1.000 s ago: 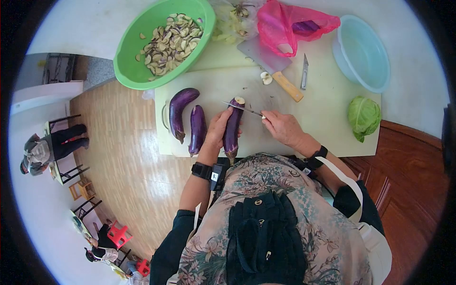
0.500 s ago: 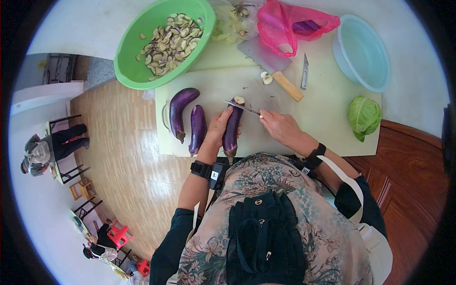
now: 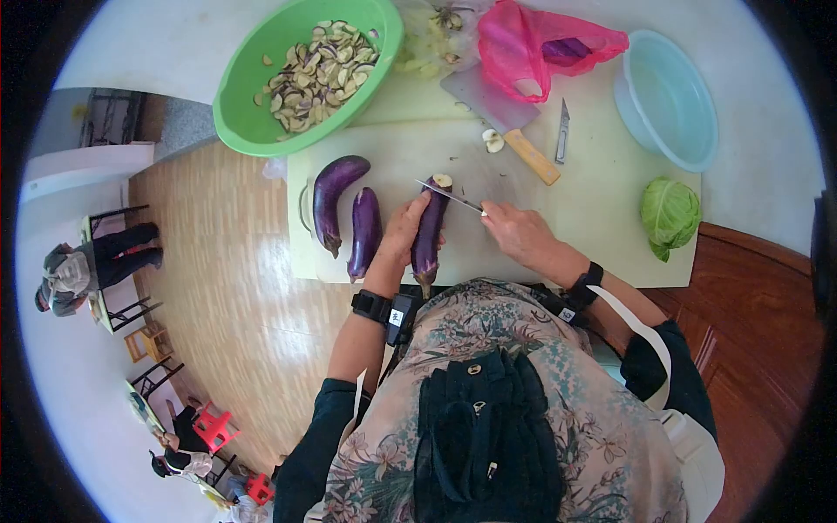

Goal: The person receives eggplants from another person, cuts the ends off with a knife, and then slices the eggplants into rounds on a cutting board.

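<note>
1. Basin [image 3: 248, 65] holds slices [image 3: 327, 74].
2. Two eggplants [image 3: 329, 209] lie on the board [image 3: 475, 253].
3. Left hand [image 3: 403, 228] is clamped around the third eggplant [image 3: 426, 240], over the board, pale cut end away from the person.
4. Knife [image 3: 458, 198] crosses near this end; cutting seems in hand.
5. Right hand [image 3: 520, 234] is closed on the knife; the next stroke calls for steady grip.
</note>
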A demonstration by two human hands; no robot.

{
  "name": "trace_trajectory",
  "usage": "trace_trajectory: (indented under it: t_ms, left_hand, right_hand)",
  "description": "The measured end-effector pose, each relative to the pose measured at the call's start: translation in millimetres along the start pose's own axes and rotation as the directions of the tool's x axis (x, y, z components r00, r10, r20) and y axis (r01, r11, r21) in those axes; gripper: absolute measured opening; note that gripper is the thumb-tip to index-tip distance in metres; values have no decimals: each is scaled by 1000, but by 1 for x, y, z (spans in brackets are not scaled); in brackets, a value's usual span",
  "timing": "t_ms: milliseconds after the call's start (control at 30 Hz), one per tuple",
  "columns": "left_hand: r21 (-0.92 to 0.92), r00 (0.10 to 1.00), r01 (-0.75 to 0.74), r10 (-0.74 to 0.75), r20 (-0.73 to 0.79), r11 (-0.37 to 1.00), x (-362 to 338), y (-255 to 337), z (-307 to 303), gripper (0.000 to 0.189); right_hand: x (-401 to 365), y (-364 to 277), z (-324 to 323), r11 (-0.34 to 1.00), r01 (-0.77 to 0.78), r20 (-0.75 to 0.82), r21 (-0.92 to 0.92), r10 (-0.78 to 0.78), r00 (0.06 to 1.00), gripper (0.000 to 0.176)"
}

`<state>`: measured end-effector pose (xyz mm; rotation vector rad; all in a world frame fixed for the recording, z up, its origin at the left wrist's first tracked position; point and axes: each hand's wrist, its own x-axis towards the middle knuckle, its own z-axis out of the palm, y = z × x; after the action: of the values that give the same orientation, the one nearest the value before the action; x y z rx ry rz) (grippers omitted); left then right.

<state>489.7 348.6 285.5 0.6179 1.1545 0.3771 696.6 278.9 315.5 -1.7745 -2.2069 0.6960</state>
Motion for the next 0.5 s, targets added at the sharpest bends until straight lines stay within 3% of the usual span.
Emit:
trace_trajectory:
  t_ms: [500]
  left_hand:
    - [53,1000,5,-4,-3,999,2,0,-2,50]
  right_hand:
    - [1,-5,1,996,-34,48,77,30,998,19]
